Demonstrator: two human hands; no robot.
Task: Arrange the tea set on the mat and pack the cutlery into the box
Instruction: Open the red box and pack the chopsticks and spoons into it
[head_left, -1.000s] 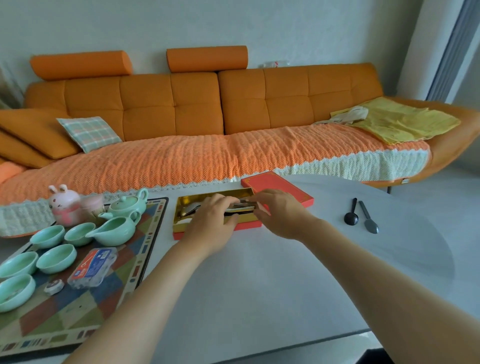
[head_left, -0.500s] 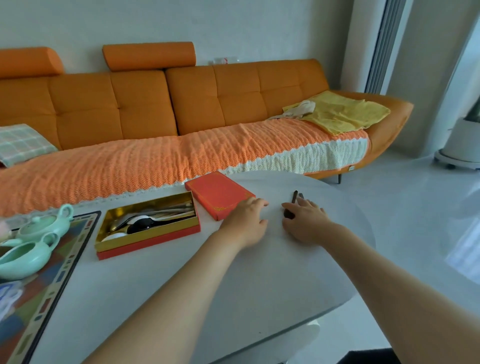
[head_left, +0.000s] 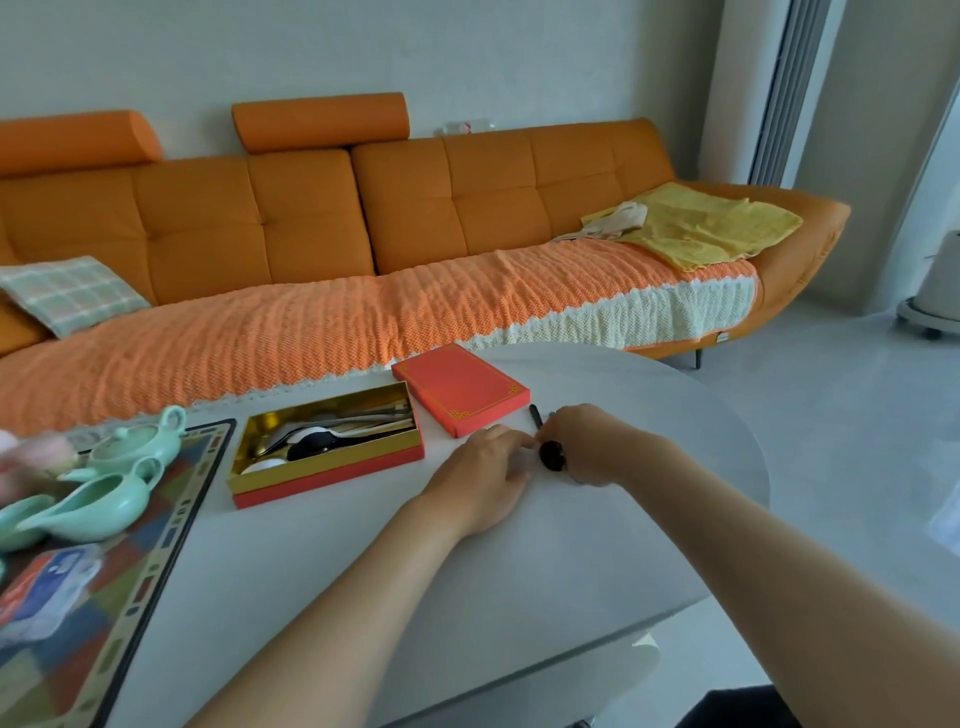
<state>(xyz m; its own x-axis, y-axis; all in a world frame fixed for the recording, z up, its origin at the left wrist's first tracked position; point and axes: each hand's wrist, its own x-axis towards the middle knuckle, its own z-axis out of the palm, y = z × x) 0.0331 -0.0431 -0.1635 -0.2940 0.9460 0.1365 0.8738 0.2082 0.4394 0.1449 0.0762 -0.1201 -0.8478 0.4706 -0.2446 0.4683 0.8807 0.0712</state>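
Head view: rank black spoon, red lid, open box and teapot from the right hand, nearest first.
1. black spoon, touching the right hand.
2. red lid, behind and left.
3. open box, farther left.
4. teapot, far left on the mat.

Both forearms reach forward, hands side by side just beside the red lid (head_left: 460, 388). Left hand (head_left: 480, 470) flat, palm down. Right hand (head_left: 589, 447) curled, gripping black spoon (head_left: 551, 455).

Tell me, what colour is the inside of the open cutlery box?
Shiny gold inside the box, red outside; the head view shows it.
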